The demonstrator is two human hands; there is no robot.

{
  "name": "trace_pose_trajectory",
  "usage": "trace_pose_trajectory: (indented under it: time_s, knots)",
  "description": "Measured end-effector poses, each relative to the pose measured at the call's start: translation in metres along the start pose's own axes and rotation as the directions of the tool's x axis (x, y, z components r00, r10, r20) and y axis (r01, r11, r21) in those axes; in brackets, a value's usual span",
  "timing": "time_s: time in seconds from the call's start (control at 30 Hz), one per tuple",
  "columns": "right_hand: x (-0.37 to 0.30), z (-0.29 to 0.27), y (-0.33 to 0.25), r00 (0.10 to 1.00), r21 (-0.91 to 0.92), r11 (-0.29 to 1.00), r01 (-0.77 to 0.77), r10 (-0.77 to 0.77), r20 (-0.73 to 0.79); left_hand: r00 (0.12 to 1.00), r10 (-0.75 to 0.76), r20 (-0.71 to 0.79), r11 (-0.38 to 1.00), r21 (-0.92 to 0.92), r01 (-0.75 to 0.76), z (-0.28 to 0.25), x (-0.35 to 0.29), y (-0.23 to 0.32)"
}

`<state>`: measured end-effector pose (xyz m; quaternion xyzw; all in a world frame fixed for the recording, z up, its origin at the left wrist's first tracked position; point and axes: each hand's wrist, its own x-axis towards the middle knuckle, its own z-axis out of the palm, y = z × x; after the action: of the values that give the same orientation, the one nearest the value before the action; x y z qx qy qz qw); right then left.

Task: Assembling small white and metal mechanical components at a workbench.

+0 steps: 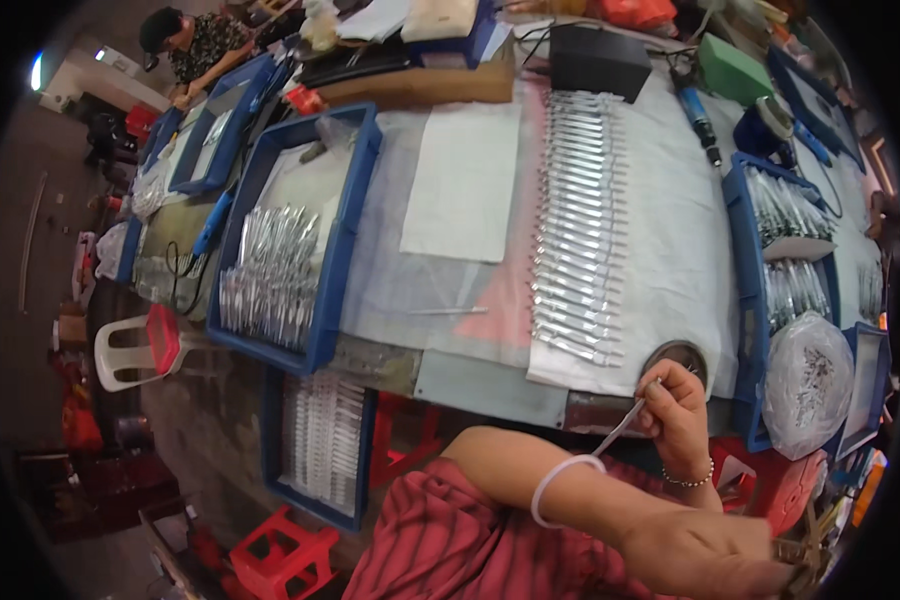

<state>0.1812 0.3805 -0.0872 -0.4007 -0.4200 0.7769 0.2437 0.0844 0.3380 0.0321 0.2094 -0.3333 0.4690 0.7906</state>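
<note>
My right hand (674, 408), with a beaded bracelet at its wrist, pinches a thin silver metal rod (620, 428) between thumb and fingers at the table's front edge. Just behind it sits a round dark dish (688, 354), partly covered by the hand. My left forearm, wearing a white band, crosses in front toward the lower right. There my left hand (705, 552) is smeared by motion, and its fingers cannot be made out. Farther back, a long column of slim silver metal parts (578, 235) lies side by side on white sheeting.
Blue bins (332, 300) (755, 385) of metal parts flank the table. A clear bag (808, 385) of small pieces rests at right. Behind lie a white sheet (462, 180), a black box (598, 62) and a blue electric screwdriver (697, 115). A person works far left; red stools stand below.
</note>
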Motion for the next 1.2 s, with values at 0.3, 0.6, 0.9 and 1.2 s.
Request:
trace_pose_trajectory:
  time_s: [0.3, 0.6, 0.9, 1.2]
  knots:
    - [0.001, -0.008, -0.020, 0.998, -0.071, 0.997, 0.005, -0.001, 0.056, 0.688, 0.279, -0.670, 0.175, 0.740, 0.650, -0.024, -0.095, 0.047]
    - [0.008, -0.008, -0.012, 0.971, -0.009, 0.986, -0.167, 0.166, 0.173, 0.296, 0.372, -0.880, 0.370, 0.433, 0.822, -0.041, -0.127, 0.036]
    - [0.011, -0.021, -0.003, 0.981, -0.015, 0.993, -0.117, 0.118, 0.157, 0.251, 0.279, -0.927, 0.484, 0.362, 0.797, -0.058, -0.126, 0.034]
    - [0.014, -0.026, -0.002, 0.987, 0.062, 0.990, -0.123, 0.116, 0.111, 0.233, 0.237, -0.943, 0.572, 0.329, 0.751, -0.068, -0.127, 0.028]
